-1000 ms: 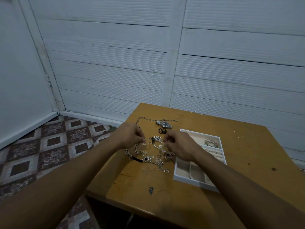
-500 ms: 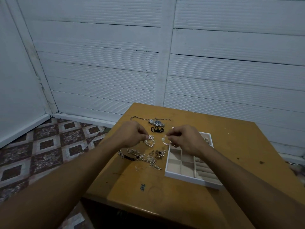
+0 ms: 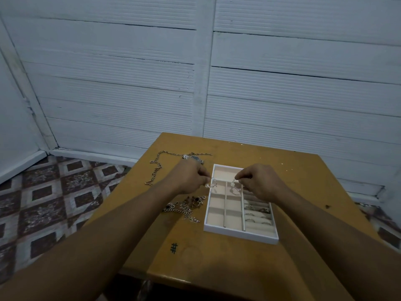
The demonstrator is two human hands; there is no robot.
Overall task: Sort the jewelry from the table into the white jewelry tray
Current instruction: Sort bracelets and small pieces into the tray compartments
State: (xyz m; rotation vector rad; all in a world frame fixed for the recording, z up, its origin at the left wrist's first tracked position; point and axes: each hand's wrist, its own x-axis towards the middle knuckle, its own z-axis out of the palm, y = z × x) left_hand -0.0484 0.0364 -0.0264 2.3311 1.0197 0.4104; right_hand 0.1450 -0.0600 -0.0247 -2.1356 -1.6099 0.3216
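This is looking like a plain room in a home rather than a shop or workshop. White-painted plank walls (image 3: 121,88) are meeting at a corner on the left, with a white skirting board (image 3: 91,153) running along their foot. Patterned floor tiles (image 3: 45,198) in brown and grey diamonds are covering the ground. A small, scuffed wooden table (image 3: 303,192) is standing with its far edge near the wall, a pen-drawn hash mark (image 3: 173,248) showing near its front edge.

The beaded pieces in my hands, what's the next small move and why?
Probably lower both into the tray. The left hand pinches one beaded piece over the tray's left edge, the right hand another above an empty square compartment.
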